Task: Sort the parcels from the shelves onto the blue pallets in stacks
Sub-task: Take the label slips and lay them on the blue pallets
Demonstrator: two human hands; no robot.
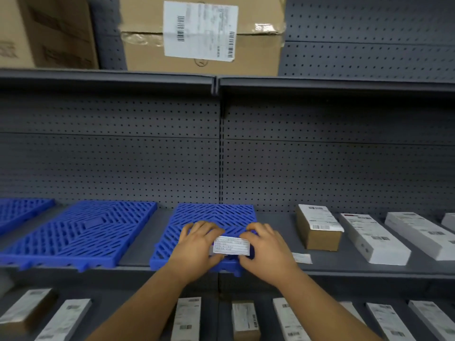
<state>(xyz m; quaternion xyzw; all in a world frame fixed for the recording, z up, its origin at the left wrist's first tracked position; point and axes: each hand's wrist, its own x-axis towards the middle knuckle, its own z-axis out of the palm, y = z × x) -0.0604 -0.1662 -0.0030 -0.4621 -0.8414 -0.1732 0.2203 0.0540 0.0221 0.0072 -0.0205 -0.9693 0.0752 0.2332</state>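
Head | both hands: left [197,244], right [266,249] pinch label [231,246] between them | over blue pallet [216,215]

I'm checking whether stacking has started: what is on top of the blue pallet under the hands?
On the blue pallet: only a white label card, held between the left hand and right hand. No parcel shows; the hands cover part.

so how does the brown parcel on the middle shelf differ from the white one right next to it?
The brown parcel is bare cardboard with a white label across its top; the white parcel is white all over. The brown one is short and blocky; the white one is long and slim. The brown one lies nearer the blue pallet that both hands are on; the white one lies further right. Both lie flat on the same shelf, labels up, untouched.
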